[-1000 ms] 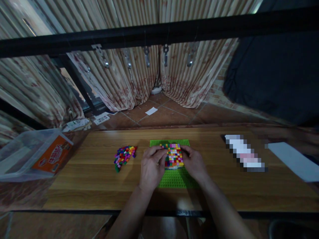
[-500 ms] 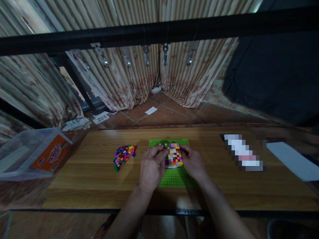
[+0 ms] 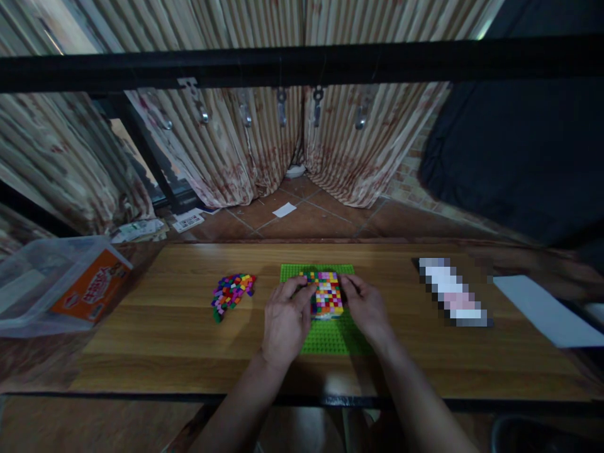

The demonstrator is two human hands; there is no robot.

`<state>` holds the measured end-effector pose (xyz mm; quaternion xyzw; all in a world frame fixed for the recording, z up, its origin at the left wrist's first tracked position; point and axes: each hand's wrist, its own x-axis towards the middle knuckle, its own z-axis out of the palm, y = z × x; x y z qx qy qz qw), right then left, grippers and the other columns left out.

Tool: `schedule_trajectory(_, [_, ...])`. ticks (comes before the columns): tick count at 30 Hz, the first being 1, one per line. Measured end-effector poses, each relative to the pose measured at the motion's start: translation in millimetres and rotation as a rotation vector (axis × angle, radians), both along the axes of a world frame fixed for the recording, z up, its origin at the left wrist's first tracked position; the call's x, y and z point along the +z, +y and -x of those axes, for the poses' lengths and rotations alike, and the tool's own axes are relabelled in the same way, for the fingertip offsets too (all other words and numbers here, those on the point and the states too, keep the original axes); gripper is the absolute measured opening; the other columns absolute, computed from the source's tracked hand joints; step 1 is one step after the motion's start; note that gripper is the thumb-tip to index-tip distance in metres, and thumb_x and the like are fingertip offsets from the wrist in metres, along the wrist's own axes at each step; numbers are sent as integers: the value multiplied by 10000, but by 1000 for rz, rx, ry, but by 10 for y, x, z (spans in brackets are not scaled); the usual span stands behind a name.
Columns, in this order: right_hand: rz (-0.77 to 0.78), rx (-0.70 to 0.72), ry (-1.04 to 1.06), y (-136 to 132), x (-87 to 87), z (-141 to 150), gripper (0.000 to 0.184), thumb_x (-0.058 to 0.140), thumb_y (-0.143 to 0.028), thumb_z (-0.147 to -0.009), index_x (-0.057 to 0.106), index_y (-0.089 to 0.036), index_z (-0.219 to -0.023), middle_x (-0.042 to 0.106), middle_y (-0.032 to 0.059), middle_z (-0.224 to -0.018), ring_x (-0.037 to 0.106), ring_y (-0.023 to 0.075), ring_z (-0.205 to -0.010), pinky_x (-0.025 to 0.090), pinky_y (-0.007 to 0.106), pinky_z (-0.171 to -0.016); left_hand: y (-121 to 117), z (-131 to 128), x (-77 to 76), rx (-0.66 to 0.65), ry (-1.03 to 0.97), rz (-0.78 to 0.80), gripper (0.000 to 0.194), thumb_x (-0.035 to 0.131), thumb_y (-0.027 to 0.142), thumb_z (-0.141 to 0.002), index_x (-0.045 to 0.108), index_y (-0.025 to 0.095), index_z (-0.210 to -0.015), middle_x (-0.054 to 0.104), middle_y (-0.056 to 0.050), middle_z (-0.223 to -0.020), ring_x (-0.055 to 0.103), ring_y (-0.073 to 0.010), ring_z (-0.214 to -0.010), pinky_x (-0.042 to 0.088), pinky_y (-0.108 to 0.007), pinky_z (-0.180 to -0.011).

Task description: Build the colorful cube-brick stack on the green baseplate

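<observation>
A block of many-coloured toy bricks [image 3: 328, 296] stands on the green studded baseplate [image 3: 325, 343] at the middle of the table. My left hand [image 3: 289, 314] is closed round the block's left side, with its thumb over the top. At the upper right corner of the block is my right hand [image 3: 368, 308], its fingers curled in and a thin dark gap between them and the block. Whether a small brick is in those fingertips is hidden. Left of the baseplate lies a pile of loose coloured bricks [image 3: 233, 292].
The wooden table [image 3: 155, 340] has a dark front edge. On its right lie a phone-like, blurred-out object [image 3: 450, 292] and a white sheet [image 3: 542, 308]. A clear plastic box [image 3: 28, 302] with an orange label stands left. A black bar [image 3: 302, 66] with hooks crosses beyond.
My right fingers have come slightly away from the block's right edge. My left hand keeps its place on the block. The whole view has tilted and shifted a little.
</observation>
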<state>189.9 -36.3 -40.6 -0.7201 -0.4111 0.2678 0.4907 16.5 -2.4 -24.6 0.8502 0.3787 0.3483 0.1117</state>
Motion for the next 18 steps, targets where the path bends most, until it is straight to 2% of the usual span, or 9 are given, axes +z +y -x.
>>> schedule_trajectory(3, [-23,-7,-20,-20,77,71,496,450,-555,-856,664,-171,-1085,722,96,-1025,657,234,-938,496,361,-852,7,-9,25,-2,-125,50,288,486,134,-894,645,232,-1113,621,-61,-1144,599,-166,-1053,502,-327,-945])
schedule_trajectory(6, [-37,22,-57,-33,132,144,530,463,-559,-856,620,-160,-1167,697,117,-1091,648,236,-970,491,366,-872,7,-7,84,12,-217,133,287,498,137,-889,619,220,-1135,646,-57,-1091,613,-159,-1031,509,-309,-930])
schedule_trajectory(10, [9,67,-105,-39,142,168,530,458,-545,-862,611,-146,-1176,704,125,-1061,656,242,-936,496,375,-848,-2,-7,131,54,-280,205,282,503,120,-874,610,195,-1124,657,-63,-1053,629,-161,-988,526,-300,-879])
schedule_trajectory(14, [24,71,-107,-45,126,145,548,468,-565,-846,617,-148,-1169,709,124,-1054,658,253,-941,497,377,-843,73,75,116,136,-250,189,265,502,92,-849,626,178,-1068,671,-70,-1000,639,-167,-920,529,-303,-823])
schedule_trajectory(18, [61,52,-104,-47,120,128,552,467,-582,-839,631,-160,-1154,724,115,-1015,672,254,-906,509,376,-815,282,421,112,321,-93,134,210,520,83,-809,663,178,-928,687,-66,-898,638,-184,-848,514,-310,-778])
